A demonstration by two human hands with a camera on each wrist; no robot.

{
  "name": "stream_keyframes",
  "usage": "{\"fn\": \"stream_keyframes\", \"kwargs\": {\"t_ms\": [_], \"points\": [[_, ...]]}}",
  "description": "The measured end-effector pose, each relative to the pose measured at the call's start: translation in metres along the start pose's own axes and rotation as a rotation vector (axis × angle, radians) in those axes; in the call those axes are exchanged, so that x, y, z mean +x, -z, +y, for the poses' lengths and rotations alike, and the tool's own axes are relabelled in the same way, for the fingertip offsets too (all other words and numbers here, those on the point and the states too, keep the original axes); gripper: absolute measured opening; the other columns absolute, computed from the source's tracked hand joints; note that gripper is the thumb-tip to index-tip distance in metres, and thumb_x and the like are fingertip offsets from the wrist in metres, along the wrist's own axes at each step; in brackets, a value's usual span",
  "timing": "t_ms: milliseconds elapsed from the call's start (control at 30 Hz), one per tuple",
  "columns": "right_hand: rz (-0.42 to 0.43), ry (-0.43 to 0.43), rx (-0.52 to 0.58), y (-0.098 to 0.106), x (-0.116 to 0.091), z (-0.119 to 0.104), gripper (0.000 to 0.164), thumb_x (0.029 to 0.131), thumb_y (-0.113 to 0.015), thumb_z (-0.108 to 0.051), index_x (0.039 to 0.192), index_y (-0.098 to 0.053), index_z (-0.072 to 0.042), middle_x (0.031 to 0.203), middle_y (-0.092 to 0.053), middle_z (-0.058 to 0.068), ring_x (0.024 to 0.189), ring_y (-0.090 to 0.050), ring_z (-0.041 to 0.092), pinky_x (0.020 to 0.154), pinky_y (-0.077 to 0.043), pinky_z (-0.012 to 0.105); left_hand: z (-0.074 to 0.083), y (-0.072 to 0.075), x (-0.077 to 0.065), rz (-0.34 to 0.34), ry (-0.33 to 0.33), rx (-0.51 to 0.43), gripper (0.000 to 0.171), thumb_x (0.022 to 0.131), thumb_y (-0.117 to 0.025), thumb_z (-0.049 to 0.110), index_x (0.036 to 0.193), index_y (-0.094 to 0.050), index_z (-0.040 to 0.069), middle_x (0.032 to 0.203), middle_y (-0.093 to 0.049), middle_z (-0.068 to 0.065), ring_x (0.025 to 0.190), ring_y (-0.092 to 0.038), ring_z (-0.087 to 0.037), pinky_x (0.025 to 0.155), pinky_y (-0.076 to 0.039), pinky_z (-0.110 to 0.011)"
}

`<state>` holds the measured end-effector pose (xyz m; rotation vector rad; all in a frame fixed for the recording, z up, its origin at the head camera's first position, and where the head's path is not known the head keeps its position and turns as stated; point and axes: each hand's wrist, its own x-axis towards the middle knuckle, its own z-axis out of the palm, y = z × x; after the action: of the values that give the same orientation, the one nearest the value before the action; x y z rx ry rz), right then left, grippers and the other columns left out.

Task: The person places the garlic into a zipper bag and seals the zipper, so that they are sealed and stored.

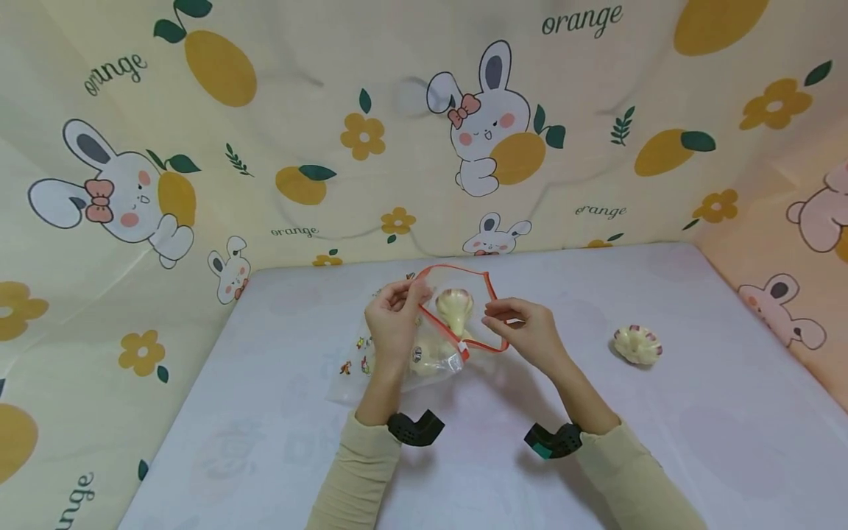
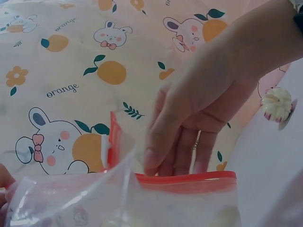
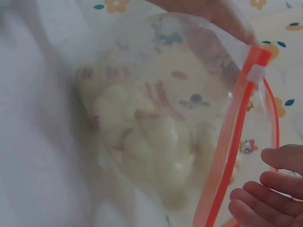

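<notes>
A clear zip bag (image 1: 354,372) with a red zip rim and printed cartoon figures stands mouth upward on the table. Inside it lie several pale garlic bulbs (image 3: 158,151) with purple marks. One garlic bulb (image 1: 455,305) shows within the bag's mouth; whether it touches those below is unclear. My left hand (image 1: 392,316) pinches the left side of the rim. At the rim's right side is my right hand (image 1: 526,331), its fingers loosely bent and thumb apart, holding nothing. A white slider (image 3: 256,74) sits on the red zip.
Another garlic bulb (image 1: 637,345) lies on the white table (image 1: 265,442) to the right of my hands. Behind the table hangs a printed cloth (image 1: 397,169) with rabbits and oranges. Both wrists carry black camera mounts (image 1: 416,428).
</notes>
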<state>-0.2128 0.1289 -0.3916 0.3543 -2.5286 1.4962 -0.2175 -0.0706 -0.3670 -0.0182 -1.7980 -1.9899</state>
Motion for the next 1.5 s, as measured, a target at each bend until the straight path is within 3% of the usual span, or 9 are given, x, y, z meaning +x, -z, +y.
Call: {"fn": "stream_keyframes", "kwargs": {"t_ms": [100, 333, 1267, 1367, 1500], "points": [[0.000, -0.009, -0.013, 0.005, -0.004, 0.003, 0.024, 0.086, -0.072, -0.012, 0.107, -0.070, -0.001, 0.101, -0.074, 0.018, 0.078, -0.055, -0.020, 0.071, -0.052, 0.008, 0.001, 0.001, 0.001, 0.002, -0.008, 0.005, 0.018, 0.090, -0.066, 0.008, 0.095, -0.067, -0.009, 0.086, -0.071, -0.026, 0.066, -0.067, 0.001, 0.064, -0.055, -0.012], [-0.002, -0.026, -0.037, 0.018, -0.011, 0.007, 0.024, 0.086, -0.072, -0.014, 0.107, -0.070, -0.002, 0.100, -0.074, 0.017, 0.079, -0.056, -0.017, 0.071, -0.053, 0.009, 0.003, 0.003, 0.000, 0.000, 0.001, 0.002, 0.019, 0.089, -0.065, 0.006, 0.098, -0.067, -0.011, 0.090, -0.069, -0.032, 0.067, -0.067, 0.002, 0.065, -0.056, -0.012], [-0.020, 0.061, -0.077, 0.072, -0.020, 0.018, 0.022, 0.088, -0.070, -0.013, 0.106, -0.070, -0.002, 0.104, -0.072, 0.022, 0.083, -0.058, -0.021, 0.070, -0.052, 0.006, 0.002, 0.001, 0.000, -0.014, -0.005, -0.011, 0.021, 0.089, -0.067, 0.010, 0.096, -0.067, -0.010, 0.089, -0.071, -0.030, 0.066, -0.068, 0.002, 0.067, -0.057, -0.014], [-0.043, 0.047, -0.104, 0.079, -0.021, 0.019, 0.023, 0.089, -0.069, -0.016, 0.107, -0.070, -0.003, 0.102, -0.074, 0.013, 0.084, -0.057, -0.021, 0.072, -0.052, 0.006, 0.003, 0.001, 0.000, -0.014, 0.005, -0.011, 0.021, 0.089, -0.068, 0.010, 0.096, -0.067, -0.010, 0.089, -0.071, -0.030, 0.067, -0.068, 0.002, 0.067, -0.058, -0.014], [-0.061, 0.042, -0.122, 0.088, -0.023, 0.023, 0.022, 0.089, -0.069, -0.019, 0.106, -0.070, -0.006, 0.096, -0.072, -0.014, 0.086, -0.058, -0.020, 0.074, -0.051, 0.006, 0.003, 0.002, 0.000, -0.015, 0.026, -0.003, 0.021, 0.089, -0.068, 0.012, 0.096, -0.067, -0.008, 0.090, -0.071, -0.029, 0.067, -0.069, 0.002, 0.068, -0.057, -0.014]]}}
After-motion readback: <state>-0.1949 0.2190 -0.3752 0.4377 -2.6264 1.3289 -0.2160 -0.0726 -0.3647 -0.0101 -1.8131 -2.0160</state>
